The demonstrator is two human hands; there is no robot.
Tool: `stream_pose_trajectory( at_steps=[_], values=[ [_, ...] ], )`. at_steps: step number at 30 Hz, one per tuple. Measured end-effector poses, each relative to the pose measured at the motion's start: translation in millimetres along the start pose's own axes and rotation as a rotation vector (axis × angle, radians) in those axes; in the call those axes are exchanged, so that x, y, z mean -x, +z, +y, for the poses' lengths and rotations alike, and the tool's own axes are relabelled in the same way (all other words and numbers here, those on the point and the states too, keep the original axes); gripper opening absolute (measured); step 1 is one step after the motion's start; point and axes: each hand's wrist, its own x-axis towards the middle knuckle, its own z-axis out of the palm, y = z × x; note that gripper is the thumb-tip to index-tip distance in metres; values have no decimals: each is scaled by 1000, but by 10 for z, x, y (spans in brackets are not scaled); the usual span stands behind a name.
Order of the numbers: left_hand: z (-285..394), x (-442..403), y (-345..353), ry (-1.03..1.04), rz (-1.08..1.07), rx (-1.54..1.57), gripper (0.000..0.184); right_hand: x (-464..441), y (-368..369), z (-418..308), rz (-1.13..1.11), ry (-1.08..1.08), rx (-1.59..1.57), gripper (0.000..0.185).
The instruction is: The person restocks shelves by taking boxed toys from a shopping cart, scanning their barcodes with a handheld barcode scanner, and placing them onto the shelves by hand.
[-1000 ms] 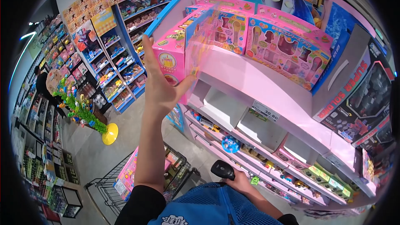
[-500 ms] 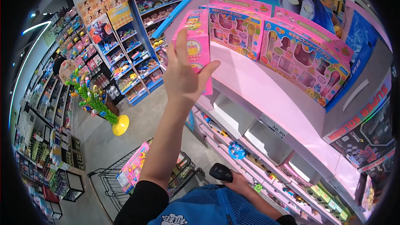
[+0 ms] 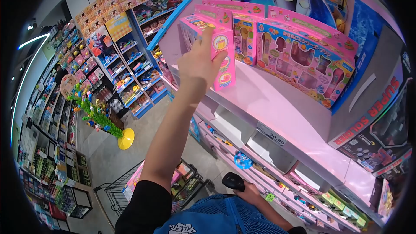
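Observation:
A pink toy box [image 3: 224, 60] stands at the left end of the pink shelf top [image 3: 277, 91], its narrow side facing me. My left hand [image 3: 198, 66] rests against that box, with the thumb on the narrow side and other fingers along the top edge; the fingers are apart and partly hidden by the hand. Behind and to the right are similar pink boxes [image 3: 303, 60] with clear windows. Low in the view, my right hand [image 3: 250, 192] is closed around a black handheld device [image 3: 233, 181].
A wire shopping cart [image 3: 115, 190] holding pink boxes stands below my left arm. A green decorated plant with a yellow base [image 3: 126, 139] is on the floor at left. A large Super Soldier box [image 3: 372, 121] stands at right; a price tag [image 3: 271, 134] marks the shelf edge.
The box has turned and moved right onto the shelf top, beside the other boxes. My left hand moved right with it. My right hand still holds the black device.

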Motion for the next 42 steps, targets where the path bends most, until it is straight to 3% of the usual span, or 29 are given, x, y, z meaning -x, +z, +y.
stream_pose_trajectory(
  at_steps=[7, 13, 16, 22, 23, 26, 27, 29, 34, 42],
  values=[
    [-144, -247, 523, 7, 19, -18, 69, -24, 51, 251, 67, -12, -20, 54],
    [-73, -382, 629, 51, -57, 3, 74, -70, 56, 504, -18, 158, -49, 55],
    [-67, -447, 678, 99, -119, 20, 75, -75, 99, 695, 18, 145, 110, 57],
    [-9, -512, 710, 121, -201, -8, 79, -23, 305, 1378, 62, 317, 6, 53],
    [3, -525, 730, 115, -204, -31, 79, -29, 459, 1757, 212, 121, -68, 49],
    [42, -566, 788, 110, -213, -64, 80, 66, 352, 1875, 148, 571, -180, 41],
    [49, -575, 805, 115, -217, -54, 80, 93, 339, 2028, 99, 627, -139, 34],
    [62, -585, 812, 117, -220, -45, 80, 215, 443, 2707, 87, 642, -132, 33],
    [93, -595, 827, 94, -239, -38, 80, 435, 316, 2773, 67, 768, -247, 30],
    [225, -577, 645, 69, -252, -107, 74, 553, 462, 2759, 112, 760, -336, 30]
  ],
)
